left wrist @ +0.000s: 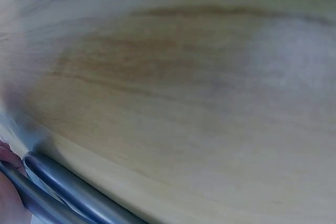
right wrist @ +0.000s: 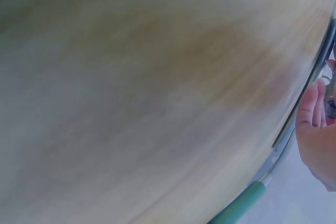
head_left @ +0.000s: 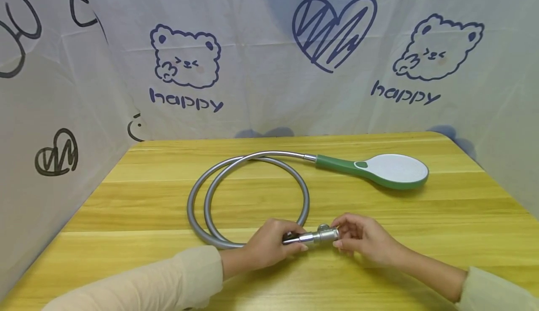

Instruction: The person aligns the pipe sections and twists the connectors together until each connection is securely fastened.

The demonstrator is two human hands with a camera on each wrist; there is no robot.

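Note:
My left hand (head_left: pixel 273 243) grips the end of a grey shower hose (head_left: pixel 306 198) near its shiny metal nut (head_left: pixel 306 238). Joined in line with the nut is a silver metal valve fitting (head_left: pixel 326 234) with a small round knob on top. The thumb and fingertips of my right hand (head_left: pixel 364 238) pinch the fitting's right end. In the right wrist view, a threaded end (right wrist: pixel 330 109) shows beside the right fingers. Behind the hands, the hose lies in loops and runs to a green-handled shower head (head_left: pixel 397 168) with a white face turned up.
A wooden table (head_left: pixel 147 198) lies under everything. White cloth (head_left: pixel 252 77) with drawn bears, hearts and the word "happy" hangs behind it and along the sides. The shower head rests at the back right, beyond the right hand.

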